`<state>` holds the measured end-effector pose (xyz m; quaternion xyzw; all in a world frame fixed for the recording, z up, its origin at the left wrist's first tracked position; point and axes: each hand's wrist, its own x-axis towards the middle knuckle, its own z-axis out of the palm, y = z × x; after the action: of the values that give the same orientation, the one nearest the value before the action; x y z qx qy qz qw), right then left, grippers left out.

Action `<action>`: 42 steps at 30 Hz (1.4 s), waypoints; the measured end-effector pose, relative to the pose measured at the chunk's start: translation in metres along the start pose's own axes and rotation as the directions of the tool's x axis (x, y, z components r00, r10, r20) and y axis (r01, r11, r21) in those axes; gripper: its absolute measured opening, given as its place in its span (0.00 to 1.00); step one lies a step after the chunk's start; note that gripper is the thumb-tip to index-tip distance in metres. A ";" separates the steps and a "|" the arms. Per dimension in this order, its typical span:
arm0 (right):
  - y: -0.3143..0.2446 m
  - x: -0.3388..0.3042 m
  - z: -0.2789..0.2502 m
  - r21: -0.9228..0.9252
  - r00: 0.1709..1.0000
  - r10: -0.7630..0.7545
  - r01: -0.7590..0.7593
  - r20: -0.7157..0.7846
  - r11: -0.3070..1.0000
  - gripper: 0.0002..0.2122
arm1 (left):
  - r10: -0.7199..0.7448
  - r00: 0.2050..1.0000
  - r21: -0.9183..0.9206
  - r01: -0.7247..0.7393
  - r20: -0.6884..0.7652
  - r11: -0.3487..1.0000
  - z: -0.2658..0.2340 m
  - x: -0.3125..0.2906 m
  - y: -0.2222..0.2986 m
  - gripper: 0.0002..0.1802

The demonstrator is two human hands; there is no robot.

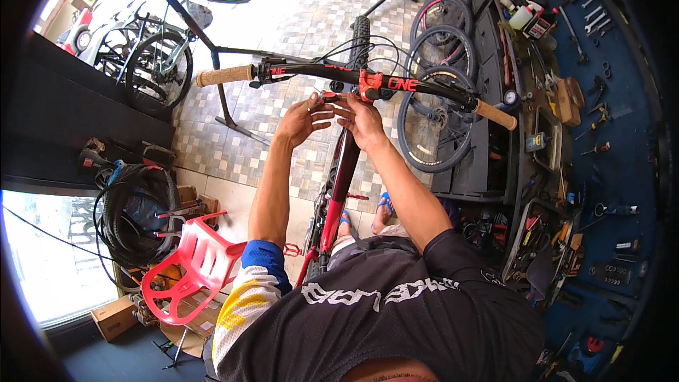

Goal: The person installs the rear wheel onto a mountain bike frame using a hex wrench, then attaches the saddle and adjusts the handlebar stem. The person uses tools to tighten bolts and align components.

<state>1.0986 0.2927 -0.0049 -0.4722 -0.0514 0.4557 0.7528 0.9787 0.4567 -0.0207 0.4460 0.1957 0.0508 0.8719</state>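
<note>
Both hands meet just behind a black mountain bike handlebar (pixel 311 71), near its red stem (pixel 369 85). Between the fingertips sits a small red-and-black part (pixel 329 97), whose kind I cannot make out. My left hand (pixel 303 120) pinches its left end with thumb and forefinger, the other fingers loosely curled. My right hand (pixel 362 122) closes its thumb and forefinger at the right end, close below the stem. The bar has tan grips, a left one (pixel 225 76) and a right one (pixel 496 114). Beneath my hands runs the dark red bike frame (pixel 343 166).
Several loose wheels (pixel 437 117) lean against a black cabinet at right. Beyond is a tool-covered bench and a blue tool wall (pixel 601 99). A red plastic chair (pixel 194 262) and coiled tyres (pixel 138 212) are at left. A black stand (pixel 225 99) and parked bikes stand ahead.
</note>
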 end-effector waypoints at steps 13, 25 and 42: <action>-0.006 0.001 -0.006 -0.107 1.000 0.020 -0.019 0.007 0.994 0.19 | 0.279 0.958 0.392 -0.280 0.060 0.877 0.001 0.013 0.010 0.26; -0.004 0.002 -0.006 -0.115 1.000 -0.017 0.018 0.011 0.993 0.18 | 0.599 0.737 0.420 -0.459 -0.312 0.783 0.063 0.016 -0.016 0.26; 0.008 0.010 -0.007 0.070 0.999 -0.053 0.053 0.006 0.996 0.15 | 0.480 0.603 -0.140 -0.703 -0.637 0.697 0.082 0.025 -0.009 0.19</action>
<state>1.1028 0.2969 -0.0183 -0.4424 -0.0509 0.4388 0.7805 1.0323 0.3959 0.0078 0.2738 0.2633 0.5064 0.7741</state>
